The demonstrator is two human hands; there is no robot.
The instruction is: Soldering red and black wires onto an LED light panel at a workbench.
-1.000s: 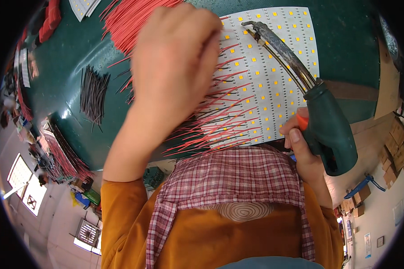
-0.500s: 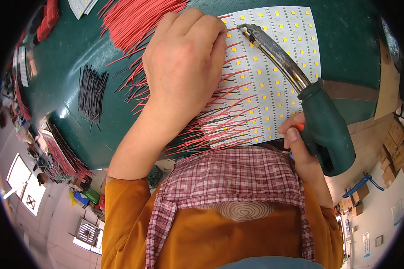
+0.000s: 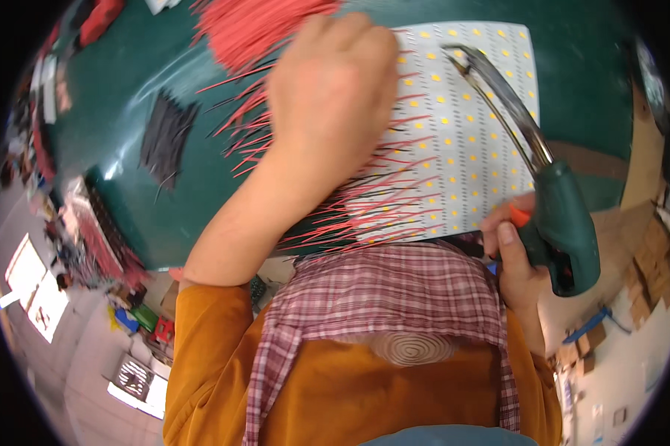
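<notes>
A white LED board (image 3: 491,149) with rows of yellow squares lies on the green table. Red and black wires (image 3: 394,201) reach onto its left part, their ends over the rows. My left hand (image 3: 333,97) is closed over the wires at the board's upper left edge; its fingertips are hidden, so what they pinch cannot be seen. My right hand (image 3: 515,245) grips a soldering gun (image 3: 569,223) with a dark green handle and an orange trigger. The gun's bent metal tip hangs over the board's upper part, right of the wire ends; whether it touches cannot be told.
A thick bundle of red wires (image 3: 257,30) lies at the far side, beyond my left hand. Left of my forearm is a small pile of black wires (image 3: 168,137). More wire bundles (image 3: 101,230) sit at the table's left edge. Cardboard boxes (image 3: 651,260) stand off to the right.
The soldering gun's tip has shifted right over the board, away from the upper wire ends. My left hand stays closed near the board's edge. The whole view has shifted slightly.
</notes>
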